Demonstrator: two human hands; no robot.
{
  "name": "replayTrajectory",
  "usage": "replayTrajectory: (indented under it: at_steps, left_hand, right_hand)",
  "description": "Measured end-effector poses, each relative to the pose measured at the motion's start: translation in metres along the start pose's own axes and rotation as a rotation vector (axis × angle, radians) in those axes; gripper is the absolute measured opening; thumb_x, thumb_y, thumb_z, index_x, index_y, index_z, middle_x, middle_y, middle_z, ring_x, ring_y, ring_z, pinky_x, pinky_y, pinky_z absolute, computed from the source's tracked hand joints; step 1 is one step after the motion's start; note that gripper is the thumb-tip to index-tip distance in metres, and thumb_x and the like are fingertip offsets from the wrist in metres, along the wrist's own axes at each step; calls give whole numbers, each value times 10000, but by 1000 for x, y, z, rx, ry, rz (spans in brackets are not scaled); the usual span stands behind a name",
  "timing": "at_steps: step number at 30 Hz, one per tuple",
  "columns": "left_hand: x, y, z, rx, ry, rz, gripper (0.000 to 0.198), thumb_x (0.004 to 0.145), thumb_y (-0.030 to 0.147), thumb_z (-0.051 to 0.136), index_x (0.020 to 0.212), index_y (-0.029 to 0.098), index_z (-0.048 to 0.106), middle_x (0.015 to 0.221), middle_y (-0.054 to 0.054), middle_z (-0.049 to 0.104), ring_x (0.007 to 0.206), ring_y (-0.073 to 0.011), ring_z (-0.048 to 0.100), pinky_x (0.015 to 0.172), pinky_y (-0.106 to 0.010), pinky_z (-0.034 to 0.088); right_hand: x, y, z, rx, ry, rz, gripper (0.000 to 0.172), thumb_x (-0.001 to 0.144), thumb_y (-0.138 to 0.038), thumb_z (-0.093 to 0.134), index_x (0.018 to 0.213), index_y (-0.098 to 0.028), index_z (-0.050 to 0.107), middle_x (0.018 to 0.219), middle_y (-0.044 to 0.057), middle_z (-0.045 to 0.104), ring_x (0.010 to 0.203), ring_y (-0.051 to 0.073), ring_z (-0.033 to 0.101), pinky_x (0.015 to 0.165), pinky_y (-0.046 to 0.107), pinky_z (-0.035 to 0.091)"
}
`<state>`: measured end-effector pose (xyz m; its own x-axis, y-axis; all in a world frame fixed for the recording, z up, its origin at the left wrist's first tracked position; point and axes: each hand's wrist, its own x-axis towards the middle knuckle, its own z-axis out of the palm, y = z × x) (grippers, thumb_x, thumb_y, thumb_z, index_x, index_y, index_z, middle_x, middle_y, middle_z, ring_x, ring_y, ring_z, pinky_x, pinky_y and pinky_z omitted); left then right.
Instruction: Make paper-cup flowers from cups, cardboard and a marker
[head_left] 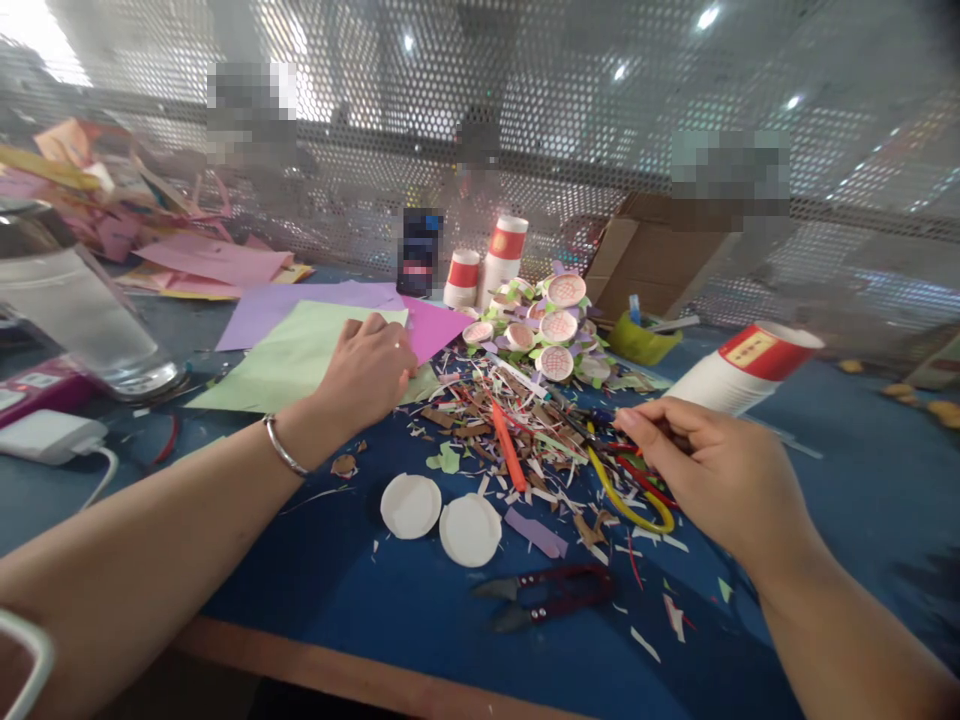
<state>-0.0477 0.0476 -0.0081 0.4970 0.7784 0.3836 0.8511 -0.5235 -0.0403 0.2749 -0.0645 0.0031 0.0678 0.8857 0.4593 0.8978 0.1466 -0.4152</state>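
A blue worktable [390, 600] runs up to a perforated metal screen [525, 120]. The right hand [705, 470] has thumb and forefinger pinched together on a thin dark strip [673, 436]; what it is cannot be told. Just below the pinch lies a yellow loop [622, 500], and left of it spreads the scrap pile [517, 420]. A slow, straight lift would likely keep tangled cuttings from coming along. Farther left, the left hand [367, 370] rests with fingers curled on a light green paper sheet [292, 355]; whether it grips the edge is hidden. Nearer the body lie two white discs [410, 505] and red thread snips [547, 595].
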Motion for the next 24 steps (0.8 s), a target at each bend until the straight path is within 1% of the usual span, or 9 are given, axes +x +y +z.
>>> replayTrajectory:
  at_steps: [5, 9, 11, 14, 16, 18, 21, 23, 24]
  left_hand:
    - [2, 3, -4, -95, 60, -6, 197, 863, 167, 555, 819, 209, 742, 1022, -89, 714, 1066, -320, 545, 960, -513, 406]
    - [2, 4, -5, -227, 118, -19, 119, 861, 209, 582, 848, 209, 700, 916, -57, 713, 949, -257, 594, 909, -437, 464]
    - [2, 3, -8, -291, 193, -77, 109, 872, 235, 589, 887, 209, 694, 885, -49, 714, 874, -226, 619, 853, -394, 494]
    - [1, 2, -15, -462, 303, -249, 79, 862, 242, 620, 909, 214, 677, 839, -27, 741, 732, -187, 661, 732, -344, 523]
    - [0, 4, -18, -578, 351, -316, 69, 877, 243, 610, 932, 216, 643, 861, -16, 770, 682, -170, 695, 685, -328, 538]
    - [-3, 9, -20, -642, 397, -265, 54, 902, 236, 587, 947, 216, 611, 986, -27, 792, 759, -174, 741, 708, -323, 565]
    - [-9, 22, -21, -613, 492, -25, 50, 915, 178, 581, 940, 211, 608, 1155, -45, 773, 1024, -192, 741, 879, -335, 577]
    - [-15, 31, -21, -585, 509, 121, 103, 928, 137, 570, 975, 209, 627, 1189, -49, 764, 1111, -187, 715, 954, -336, 562]
    - [-18, 36, -21, -587, 504, 182, 121, 931, 121, 569, 989, 208, 633, 1199, -54, 761, 1108, -181, 717, 950, -330, 567]
  right_hand:
    - [-2, -1, 0, 30, 8, -16, 280, 913, -441, 611, 784, -213, 711, 584, 7, 684, 469, 147, 553, 480, 271, 382]
    - [-2, -1, 0, 26, 6, -32, 266, 922, -428, 612, 784, -220, 704, 600, 9, 690, 489, 157, 574, 492, 276, 392]
    - [-2, -1, 0, 29, -1, -26, 265, 923, -433, 611, 790, -223, 704, 629, 15, 707, 509, 165, 593, 504, 278, 404]
    - [-1, -1, 2, 41, -27, -15, 263, 922, -437, 611, 805, -223, 709, 665, 23, 725, 528, 173, 609, 514, 282, 416]
    - [-1, -1, 4, 57, -43, -14, 268, 923, -437, 609, 803, -220, 710, 663, 24, 716, 525, 170, 596, 509, 282, 410]
    - [-2, -3, 6, 91, -55, -9, 285, 921, -452, 617, 788, -217, 705, 625, 14, 678, 513, 158, 559, 497, 276, 392]
    - [-4, -9, 7, 230, -102, 55, 356, 915, -525, 631, 762, -211, 695, 538, -16, 562, 462, 123, 462, 447, 259, 334]
    - [-6, -14, 8, 388, -156, 142, 403, 911, -580, 626, 787, -204, 699, 530, -32, 513, 428, 100, 414, 411, 245, 297]
    - [-7, -16, 8, 473, -185, 182, 419, 907, -600, 625, 806, -200, 701, 540, -35, 511, 418, 90, 409, 399, 237, 289]
